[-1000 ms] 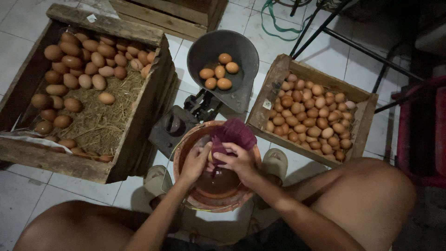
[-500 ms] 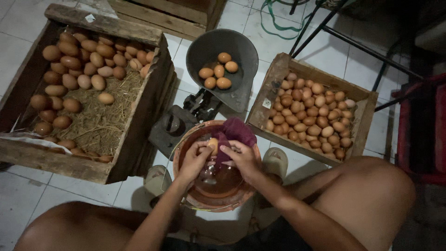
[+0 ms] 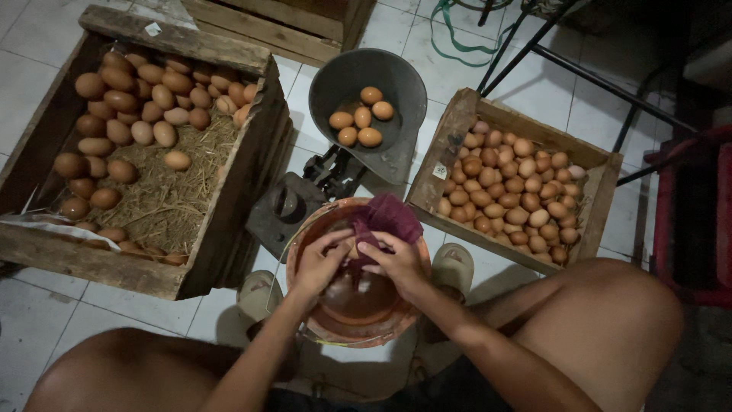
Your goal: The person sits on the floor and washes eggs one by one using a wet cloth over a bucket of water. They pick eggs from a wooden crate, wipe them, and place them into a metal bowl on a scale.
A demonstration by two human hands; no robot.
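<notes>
Over a round brown basin (image 3: pixel 314 320) holding water, my left hand (image 3: pixel 320 263) grips a brown egg (image 3: pixel 352 248) that shows only between the fingers. My right hand (image 3: pixel 396 263) holds a dark red cloth (image 3: pixel 385 217) pressed against that egg. Both hands meet above the middle of the basin, which sits on the floor between my knees.
A wooden crate (image 3: pixel 252 160) with straw and brown eggs stands at left. Another crate (image 3: pixel 450 137) full of eggs stands at right. A grey scale pan (image 3: pixel 400 88) with several eggs sits on a scale (image 3: pixel 286 206) behind the basin. Sandals lie beside the basin on white tiles.
The egg was lifted into plain sight half a second ago and is now turned down under my fingers, with the cloth wrapped against it again. The hands stay over the basin.
</notes>
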